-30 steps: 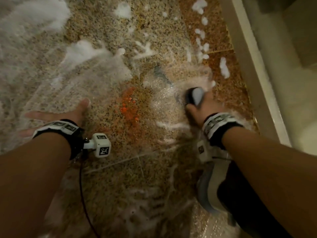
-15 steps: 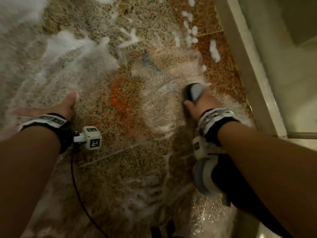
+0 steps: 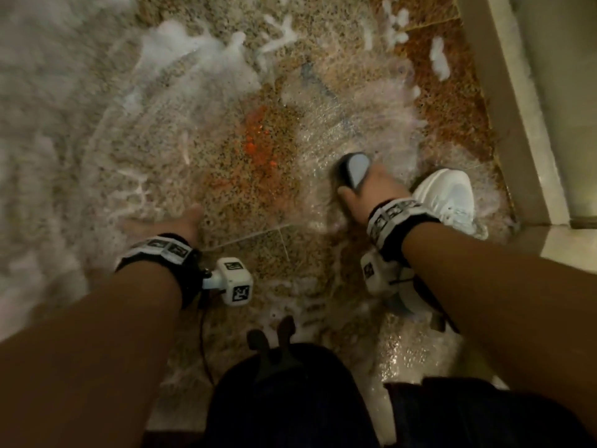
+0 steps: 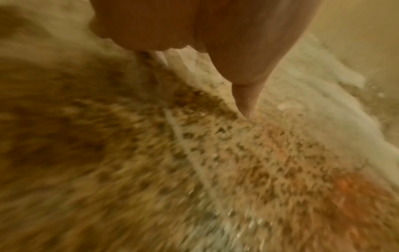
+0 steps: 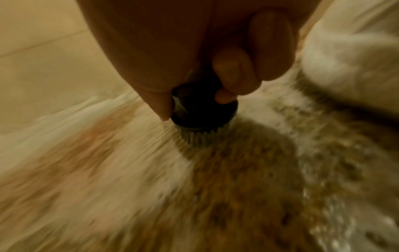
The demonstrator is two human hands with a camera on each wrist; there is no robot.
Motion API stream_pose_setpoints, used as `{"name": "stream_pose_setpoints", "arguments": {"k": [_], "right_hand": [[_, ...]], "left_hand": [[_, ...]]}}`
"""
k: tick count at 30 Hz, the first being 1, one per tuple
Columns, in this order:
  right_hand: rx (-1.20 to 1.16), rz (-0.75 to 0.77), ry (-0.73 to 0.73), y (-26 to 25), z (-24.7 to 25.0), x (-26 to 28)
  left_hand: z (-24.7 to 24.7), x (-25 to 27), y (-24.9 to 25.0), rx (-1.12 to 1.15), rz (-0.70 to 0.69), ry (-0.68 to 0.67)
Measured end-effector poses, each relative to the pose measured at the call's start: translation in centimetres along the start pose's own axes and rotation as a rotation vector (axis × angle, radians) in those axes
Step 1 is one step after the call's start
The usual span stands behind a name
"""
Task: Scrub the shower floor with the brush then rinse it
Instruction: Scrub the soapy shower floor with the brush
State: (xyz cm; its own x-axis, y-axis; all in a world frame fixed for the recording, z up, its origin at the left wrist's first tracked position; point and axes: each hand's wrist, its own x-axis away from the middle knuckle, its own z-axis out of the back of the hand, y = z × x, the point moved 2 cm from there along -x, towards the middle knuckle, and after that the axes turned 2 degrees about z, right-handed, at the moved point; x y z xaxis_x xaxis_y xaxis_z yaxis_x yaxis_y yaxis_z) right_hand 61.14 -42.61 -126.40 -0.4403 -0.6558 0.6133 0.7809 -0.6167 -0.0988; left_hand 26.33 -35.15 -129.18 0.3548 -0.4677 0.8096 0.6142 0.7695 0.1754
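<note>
The shower floor is speckled stone tile, wet and streaked with white foam. An orange stain marks its middle. My right hand grips a dark scrub brush with a grey top, bristles down on the tile. In the right wrist view the fingers curl round the black brush, and its bristles press into the suds. My left hand lies flat on the wet floor at the left, fingers straight. The left wrist view shows one straight finger touching the tile.
A pale raised curb runs along the right side. My white shoe stands just right of the brush hand. Dark trousers fill the bottom centre. A black cable hangs from the left wrist.
The brush hand has pulled back toward me over the foam. My left hand has slid nearer and rightward, and the view has drawn back so the white shoe and my knee show.
</note>
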Motion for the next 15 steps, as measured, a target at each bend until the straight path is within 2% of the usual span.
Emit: {"name": "stream_pose_setpoints", "arguments": {"k": [3, 5, 7, 10, 12, 15], "right_hand": [[0.006, -0.113, 0.011, -0.2, -0.5, 1.5], [0.003, -0.065, -0.03, -1.9, -3.1, 4.3], [0.061, 0.05, -0.055, -3.6, -5.8, 7.0], [0.09, 0.116, -0.036, -3.5, -5.3, 6.1], [0.051, 0.044, -0.001, -1.6, -3.3, 3.9], [-0.039, -0.165, 0.089, 0.1, -1.6, 3.3]], "left_hand": [[-2.3, 3.0, -3.0, -0.234, -0.003, -0.118], [-3.4, 3.9, -4.1, -0.39, -0.022, -0.183], [-3.6, 4.4, -4.0, -0.52, -0.053, -0.259], [-4.1, 3.8, -4.1, -0.665, -0.151, -0.305], [-4.1, 3.9, -4.0, -0.745, -0.181, -0.331], [-4.2, 3.8, -3.8, -0.883, -0.221, -0.339]]}}
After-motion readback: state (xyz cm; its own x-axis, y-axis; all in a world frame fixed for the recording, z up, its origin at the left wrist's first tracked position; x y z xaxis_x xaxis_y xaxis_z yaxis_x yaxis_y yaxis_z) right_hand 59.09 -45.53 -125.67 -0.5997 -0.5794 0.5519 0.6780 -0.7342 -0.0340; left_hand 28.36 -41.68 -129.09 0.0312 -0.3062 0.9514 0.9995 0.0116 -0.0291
